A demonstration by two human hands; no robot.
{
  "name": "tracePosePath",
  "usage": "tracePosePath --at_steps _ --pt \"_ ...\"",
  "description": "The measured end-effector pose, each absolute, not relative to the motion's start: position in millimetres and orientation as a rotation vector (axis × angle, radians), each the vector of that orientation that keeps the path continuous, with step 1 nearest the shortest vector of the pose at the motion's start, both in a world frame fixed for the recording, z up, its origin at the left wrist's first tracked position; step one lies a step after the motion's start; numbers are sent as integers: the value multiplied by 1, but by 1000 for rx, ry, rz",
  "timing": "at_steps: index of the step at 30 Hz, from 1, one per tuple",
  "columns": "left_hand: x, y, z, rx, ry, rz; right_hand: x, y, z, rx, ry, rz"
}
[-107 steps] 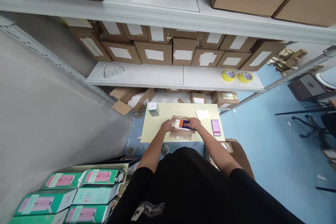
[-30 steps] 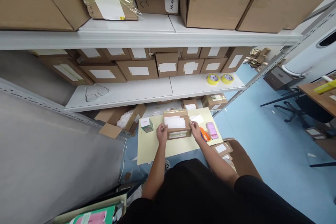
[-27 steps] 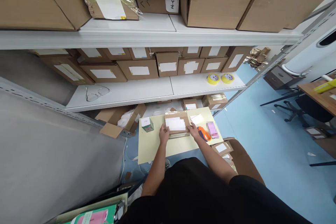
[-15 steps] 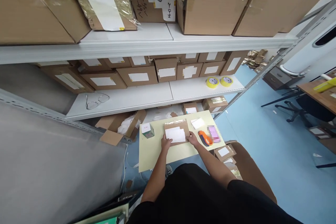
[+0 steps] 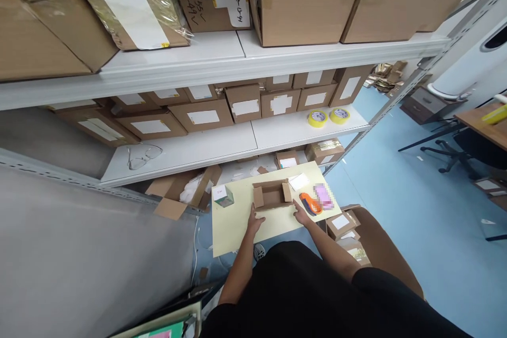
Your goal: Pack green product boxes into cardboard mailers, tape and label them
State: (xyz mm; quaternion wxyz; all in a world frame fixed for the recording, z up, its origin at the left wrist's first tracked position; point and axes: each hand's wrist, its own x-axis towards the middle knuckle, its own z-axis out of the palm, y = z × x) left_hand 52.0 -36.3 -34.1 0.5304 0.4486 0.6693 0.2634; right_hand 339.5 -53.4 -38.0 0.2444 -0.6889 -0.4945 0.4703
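Note:
On the pale yellow table (image 5: pixel 232 229) sits a small cardboard box (image 5: pixel 272 196), its open side facing up and its end flaps raised. My left hand (image 5: pixel 254 219) is at the box's near left corner, thumb and fingers apart. At the near right corner, my right hand (image 5: pixel 301 214) has its fingers stretched toward the box. Neither hand grips it; whether the fingertips touch its sides I cannot tell. White papers (image 5: pixel 298 181) lie just beyond the box's right end. Right of my right hand is an orange and dark blue tape dispenser (image 5: pixel 309 204).
A small green and white box (image 5: pixel 223 196) stands at the table's left. A blurred pink item (image 5: pixel 324 196) lies at the right. Behind rises a shelf rack (image 5: pixel 190 150) with cartons, yellow tape rolls (image 5: pixel 317 119) and glasses (image 5: pixel 143 157). An open carton (image 5: pixel 170 203) sits lower left.
The box has turned over: its papered face was up, and now its open side is. Both hands have let go of the box and papers and opened beside it. The camera view has shifted slightly.

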Motion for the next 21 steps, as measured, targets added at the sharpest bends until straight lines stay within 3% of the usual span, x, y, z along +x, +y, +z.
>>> tracePosePath --at_steps 9,14,17,21 --pt "61 -3 28 1322 1836 1017 337 9 29 -1557 -1340 1092" --pt "91 21 62 1949 1346 415 286 30 46 -1433 -1787 1167" --pt "88 21 71 2142 1423 90 286 25 49 -1618 -2030 1060" --pt "67 11 71 2133 1680 4 316 10 47 -1909 -2100 896"
